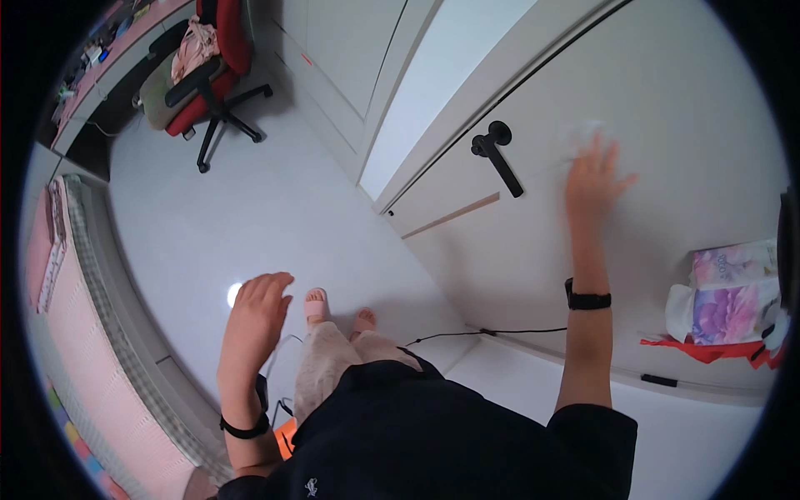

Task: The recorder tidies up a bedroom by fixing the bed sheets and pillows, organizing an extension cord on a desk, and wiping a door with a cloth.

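My right hand (594, 178) is spread over the face of a white door (662, 112), to the right of its black lever handle (505, 164). Motion blurs the fingers, and whether the palm touches the door I cannot tell. A small pale patch, perhaps something thin and clear, shows at the fingertips. My left hand (259, 303) hangs above the light floor (262, 231), fingers loosely bent and holding nothing. Both wrists wear black bands.
A red and black swivel chair (234, 37) with pink cloth stands by a desk (125, 47) at the upper left. A bed (106, 350) lies along the left. Tissue packs (731, 300) hang at the right. A black cable (525, 331) runs low along the wall.
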A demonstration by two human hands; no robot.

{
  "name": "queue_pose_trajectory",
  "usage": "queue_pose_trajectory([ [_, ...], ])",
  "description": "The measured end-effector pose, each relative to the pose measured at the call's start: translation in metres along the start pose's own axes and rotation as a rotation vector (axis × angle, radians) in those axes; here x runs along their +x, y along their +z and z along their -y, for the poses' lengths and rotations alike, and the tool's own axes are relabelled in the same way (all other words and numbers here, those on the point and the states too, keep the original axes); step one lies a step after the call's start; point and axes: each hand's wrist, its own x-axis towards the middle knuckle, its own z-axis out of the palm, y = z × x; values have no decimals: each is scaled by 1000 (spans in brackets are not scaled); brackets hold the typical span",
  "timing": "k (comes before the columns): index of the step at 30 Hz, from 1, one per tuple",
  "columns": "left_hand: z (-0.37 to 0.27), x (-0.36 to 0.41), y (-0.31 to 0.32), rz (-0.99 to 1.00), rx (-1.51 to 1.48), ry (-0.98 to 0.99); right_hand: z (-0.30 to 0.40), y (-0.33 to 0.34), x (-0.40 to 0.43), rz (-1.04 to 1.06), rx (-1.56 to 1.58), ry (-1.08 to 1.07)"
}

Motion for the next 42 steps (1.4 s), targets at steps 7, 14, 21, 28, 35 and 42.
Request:
queue_pose_trajectory([
  [7, 1, -11, 32, 150, -34, -66, 28, 19, 16, 95, 10, 6],
  [14, -20, -10, 19, 38, 36, -82, 55, 14, 6, 227, 134, -382],
  [21, -13, -50, 15, 33, 106, -268, 3, -20, 42, 30, 90, 2],
  [28, -17, -50, -4, -40, 62, -279, 54, 7, 24, 156, 216, -276],
  [35, 25, -23, -20, -47, 58, -316, -37, -65, 73, 20, -10, 325],
  [42, 45, 65, -36, -43, 96, -59, -52, -59, 132, -2, 33, 320],
])
